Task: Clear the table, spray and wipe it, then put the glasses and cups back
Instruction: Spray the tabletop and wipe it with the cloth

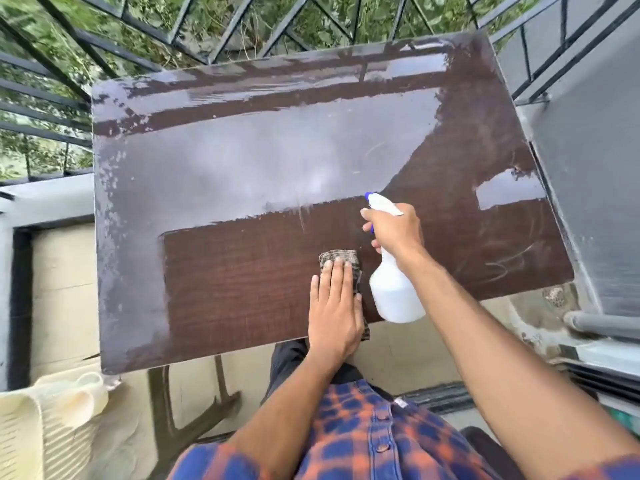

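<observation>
- At the near edge of the table point(242, 289), your left hand point(334, 313) lies flat with straight fingers, pressing down on one folded grey cloth point(341, 258). The cloth's far end shows past your fingertips.
- Just to the right of that, over the same near edge of the table, your right hand point(394, 230) is curled round the neck of one white spray bottle point(394, 292), with a finger at the blue trigger.
- You hold the bottle tilted, its nozzle pointing towards the far side of the table and its base towards you. Its walls are cloudy, so I cannot tell how full it is.
- Across the table's far and left parts the brown top is covered by a pale sheen, while the patch round your hands is dark and matt.
- Below the table's near left corner stands one cream slatted basket point(20, 438), holding one cream cup-like vessel point(86, 393). The rest of what it holds is out of sight.
- Beyond the table's far and left edges runs a black metal railing point(52, 109).
</observation>
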Demonstrator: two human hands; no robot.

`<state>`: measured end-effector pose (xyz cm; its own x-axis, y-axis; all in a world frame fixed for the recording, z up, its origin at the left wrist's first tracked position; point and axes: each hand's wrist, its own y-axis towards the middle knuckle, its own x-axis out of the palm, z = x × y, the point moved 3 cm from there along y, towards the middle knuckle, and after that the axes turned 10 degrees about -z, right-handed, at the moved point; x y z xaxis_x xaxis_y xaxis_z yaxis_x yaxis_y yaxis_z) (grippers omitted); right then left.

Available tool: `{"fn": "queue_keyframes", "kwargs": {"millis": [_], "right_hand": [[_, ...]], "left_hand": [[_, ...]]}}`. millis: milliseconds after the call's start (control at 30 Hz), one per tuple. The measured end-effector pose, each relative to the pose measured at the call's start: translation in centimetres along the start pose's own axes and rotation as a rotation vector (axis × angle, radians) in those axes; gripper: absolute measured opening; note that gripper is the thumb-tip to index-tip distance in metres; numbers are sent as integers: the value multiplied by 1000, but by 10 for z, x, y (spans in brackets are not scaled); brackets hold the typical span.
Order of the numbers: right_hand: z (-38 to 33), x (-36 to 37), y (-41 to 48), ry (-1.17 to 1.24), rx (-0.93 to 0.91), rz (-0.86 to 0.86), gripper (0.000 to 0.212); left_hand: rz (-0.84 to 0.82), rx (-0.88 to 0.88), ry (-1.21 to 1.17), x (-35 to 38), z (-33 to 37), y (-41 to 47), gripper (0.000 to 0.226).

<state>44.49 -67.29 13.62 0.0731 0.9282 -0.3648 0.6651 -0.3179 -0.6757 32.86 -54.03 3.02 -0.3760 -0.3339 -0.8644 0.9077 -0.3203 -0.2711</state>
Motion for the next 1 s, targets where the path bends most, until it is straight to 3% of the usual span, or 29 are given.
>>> {"fn": "queue_keyframes", "kwargs": {"millis": [433,633,1000], "right_hand": [[20,-1,-6,-51,17,-59,23],[-10,10,8,-94,19,-112,14],[-65,39,49,-33,50,-58,14]], "left_hand": [[-40,-34,50,-10,-15,10,58],[32,-74,62,-55,-54,84,60],[-33,94,130,-140,-126,248,60]]}}
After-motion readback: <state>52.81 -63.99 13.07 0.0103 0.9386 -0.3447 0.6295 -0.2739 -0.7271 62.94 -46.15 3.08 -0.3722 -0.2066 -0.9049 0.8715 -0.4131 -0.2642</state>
